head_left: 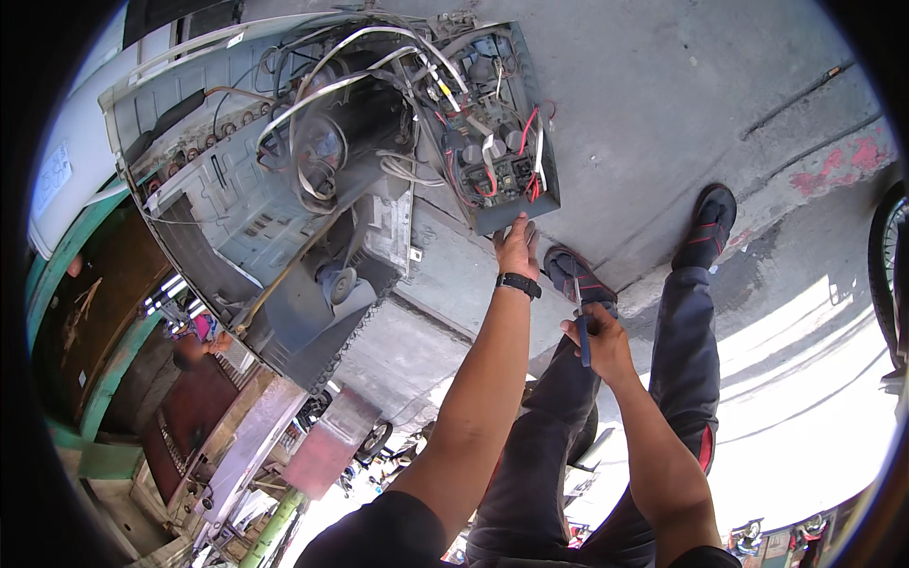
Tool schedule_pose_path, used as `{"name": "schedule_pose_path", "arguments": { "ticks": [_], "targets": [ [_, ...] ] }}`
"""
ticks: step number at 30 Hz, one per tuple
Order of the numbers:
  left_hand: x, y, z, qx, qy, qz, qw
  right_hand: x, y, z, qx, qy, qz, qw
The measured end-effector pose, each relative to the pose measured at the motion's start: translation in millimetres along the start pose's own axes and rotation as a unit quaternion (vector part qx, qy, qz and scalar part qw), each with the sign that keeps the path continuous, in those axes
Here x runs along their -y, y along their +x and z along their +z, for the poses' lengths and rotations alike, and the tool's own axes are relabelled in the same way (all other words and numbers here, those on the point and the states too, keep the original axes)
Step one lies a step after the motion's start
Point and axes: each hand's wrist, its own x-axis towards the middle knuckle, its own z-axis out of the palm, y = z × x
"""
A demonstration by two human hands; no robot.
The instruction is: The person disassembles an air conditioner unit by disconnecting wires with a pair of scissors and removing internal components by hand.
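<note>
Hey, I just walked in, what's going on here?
A person has their left hand at the near edge of an opened box of electronics, with wires and circuit parts exposed. Their right hand grips a blue-handled tool, apart from the box. Beside the box sits a large opened metal unit with loose cables.

Grey concrete pavement, grooved, red paint patches well beyond and right of right hand. On it: opened air-conditioner outdoor unit, left of and beyond left hand; dark red-trimmed shoes, beyond right hand.
</note>
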Motion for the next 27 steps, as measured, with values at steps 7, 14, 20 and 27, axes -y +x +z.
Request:
{"name": "schedule_pose_path", "arguments": {
  "ticks": [7, 14, 20, 27],
  "targets": [
    [3, 29, 11, 0.000, -0.071, 0.006, 0.997, -8, 6, -9, -0.023, -0.006, -0.019, 1.000],
    [-7, -27, 25, 0.029, -0.109, -0.026, 0.993, 10, 4, -25, -0.030, -0.021, 0.007, 0.999],
    [-52, -82, 38, 0.021, -0.082, 0.010, 0.996, 30, 5, -46, -0.052, -0.089, 0.000, 0.995],
    [-95, -124, 55, 0.037, -0.052, 0.023, 0.998, 51, 0, -62, -0.098, -0.182, -0.061, 0.976]
  ]
}}
